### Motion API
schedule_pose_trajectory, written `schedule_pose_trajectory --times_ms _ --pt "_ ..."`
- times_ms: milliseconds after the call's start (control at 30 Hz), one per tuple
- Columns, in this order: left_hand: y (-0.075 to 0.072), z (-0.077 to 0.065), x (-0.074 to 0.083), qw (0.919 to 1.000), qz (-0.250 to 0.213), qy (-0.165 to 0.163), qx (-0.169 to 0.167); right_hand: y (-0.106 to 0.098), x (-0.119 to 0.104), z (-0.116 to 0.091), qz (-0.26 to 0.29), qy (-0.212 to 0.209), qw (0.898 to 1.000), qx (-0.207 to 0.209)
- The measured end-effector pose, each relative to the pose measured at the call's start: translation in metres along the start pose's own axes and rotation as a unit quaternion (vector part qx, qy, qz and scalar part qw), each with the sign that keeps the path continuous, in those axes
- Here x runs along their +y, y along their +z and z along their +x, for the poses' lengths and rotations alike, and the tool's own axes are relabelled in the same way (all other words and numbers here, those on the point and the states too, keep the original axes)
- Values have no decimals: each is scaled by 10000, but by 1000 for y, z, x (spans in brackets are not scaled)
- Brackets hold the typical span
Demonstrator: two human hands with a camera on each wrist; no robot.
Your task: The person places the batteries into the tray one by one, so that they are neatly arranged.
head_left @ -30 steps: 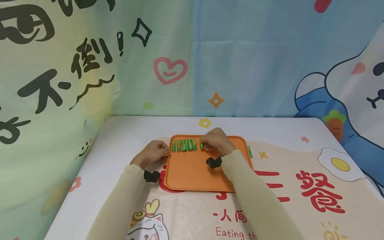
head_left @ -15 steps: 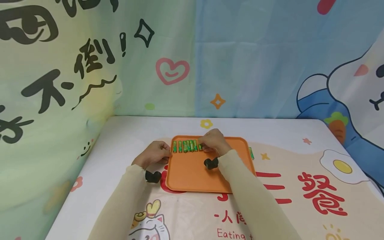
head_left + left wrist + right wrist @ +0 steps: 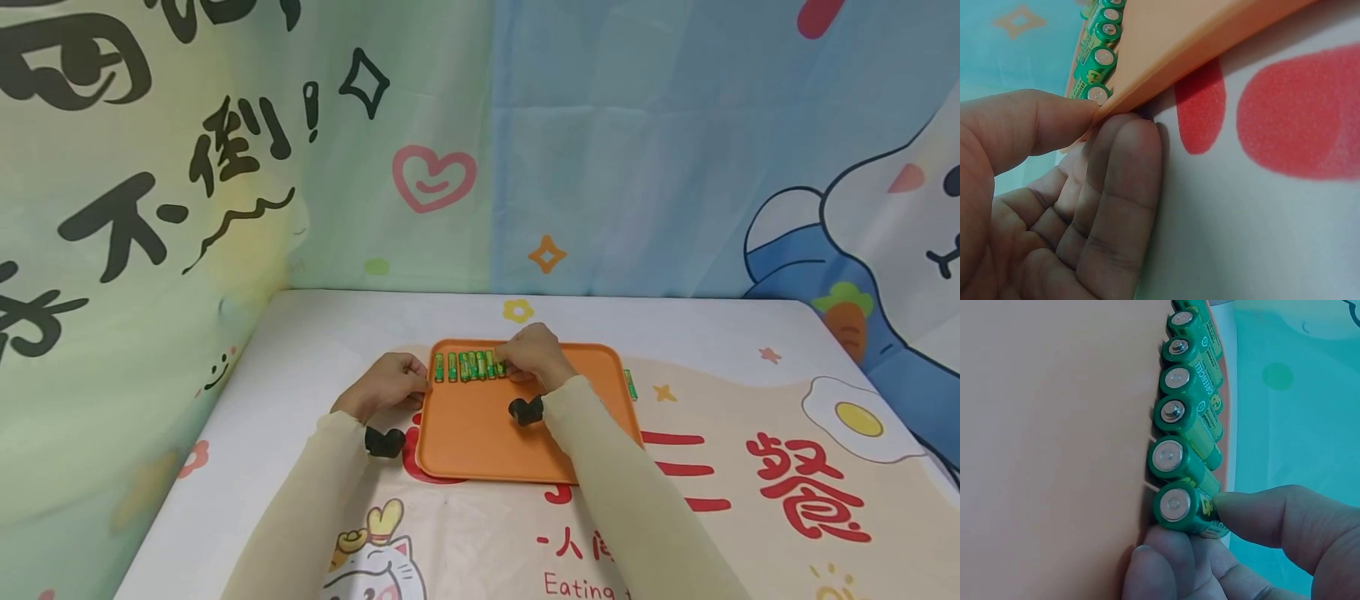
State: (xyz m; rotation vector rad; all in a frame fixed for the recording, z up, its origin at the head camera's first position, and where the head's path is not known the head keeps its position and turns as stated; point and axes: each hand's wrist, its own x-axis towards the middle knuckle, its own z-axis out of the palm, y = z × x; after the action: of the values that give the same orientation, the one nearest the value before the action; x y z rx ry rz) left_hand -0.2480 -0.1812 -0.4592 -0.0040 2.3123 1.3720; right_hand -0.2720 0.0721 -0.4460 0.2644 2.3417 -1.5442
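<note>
An orange tray (image 3: 495,433) lies on the table, with a row of several green batteries (image 3: 472,365) side by side along its far edge. My left hand (image 3: 386,383) pinches the tray's left rim, thumb on top and fingers against the outer side, as the left wrist view shows. With thumb and fingers my right hand (image 3: 536,358) holds the battery (image 3: 1175,505) at the right end of the row. That battery lies close beside its neighbour (image 3: 1169,456). In the right wrist view some batteries show flat ends and others a raised tip.
Another green battery (image 3: 631,384) lies on the table just outside the tray's right rim. The tablecloth (image 3: 750,333) carries printed drawings and red lettering. Behind the table hangs a printed curtain (image 3: 600,167).
My right hand has moved left along the tray's far edge with its battery, closing the gap to the row. The left hand has stayed at the rim.
</note>
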Motion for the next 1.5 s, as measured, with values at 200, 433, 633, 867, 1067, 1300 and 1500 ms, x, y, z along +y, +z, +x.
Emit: schedule_pose_trajectory --times_ms 200,433,633,867,1067,1300,1500 --pt "0 -1 1 10000 -48 -23 -8 1 1 1 -54 -34 10000 61" --pt "0 -2 3 9999 -77 -94 -18 3 1 3 -195 -53 9997 138" --pt "0 -2 2 9999 -79 -95 -28 3 0 4 -324 -39 9993 191" --pt "-1 -2 3 9999 -84 -94 -53 3 0 3 -382 -63 9990 243" --pt "-1 -1 2 9999 -113 -83 -39 3 0 2 -317 -62 9992 251" --pt "0 -1 2 9999 -146 -77 -45 2 0 -1 -278 -81 9993 247" --pt "0 -1 2 9999 -79 -117 -23 -3 1 -6 -312 -188 9990 248"
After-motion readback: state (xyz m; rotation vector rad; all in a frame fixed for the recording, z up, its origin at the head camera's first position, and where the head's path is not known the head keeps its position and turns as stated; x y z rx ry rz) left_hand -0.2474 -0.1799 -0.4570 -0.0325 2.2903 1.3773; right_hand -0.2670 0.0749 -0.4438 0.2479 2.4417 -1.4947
